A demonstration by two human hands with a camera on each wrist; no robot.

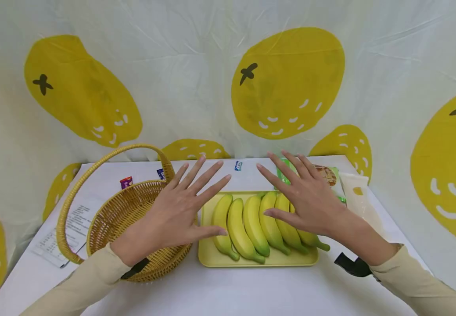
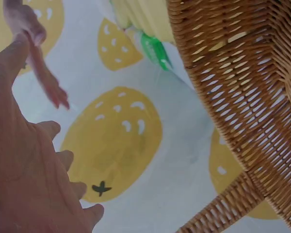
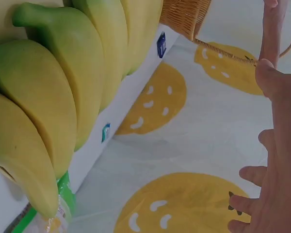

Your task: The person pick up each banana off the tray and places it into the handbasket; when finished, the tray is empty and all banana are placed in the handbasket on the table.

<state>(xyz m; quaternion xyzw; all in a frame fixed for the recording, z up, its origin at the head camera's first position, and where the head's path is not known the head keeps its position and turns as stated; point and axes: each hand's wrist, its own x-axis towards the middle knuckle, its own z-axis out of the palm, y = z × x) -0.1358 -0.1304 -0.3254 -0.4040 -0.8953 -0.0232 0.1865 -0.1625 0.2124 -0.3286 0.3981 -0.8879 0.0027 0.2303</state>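
Both hands hover with fingers spread and hold nothing. My left hand (image 1: 172,215) is above the right side of a wicker basket (image 1: 111,219) with a tall arched handle. Its thumb reaches over the left edge of a yellow tray (image 1: 259,262). My right hand (image 1: 310,199) is over the right part of that tray. Several yellow bananas (image 1: 235,228), greenish at the ends, lie side by side on the tray. In the right wrist view the bananas (image 3: 82,73) are close by, apart from the fingers. The left wrist view shows the basket's woven wall (image 2: 223,87) beside the left hand.
Behind the right hand lie a green-edged food packet (image 1: 326,175) and a pale packet (image 1: 356,193). Small wrapped items, one purple (image 1: 126,182) and one blue-white (image 1: 238,166), are at the back. A printed sheet (image 1: 73,228) lies left of the basket. A patterned curtain (image 1: 196,87) hangs behind.
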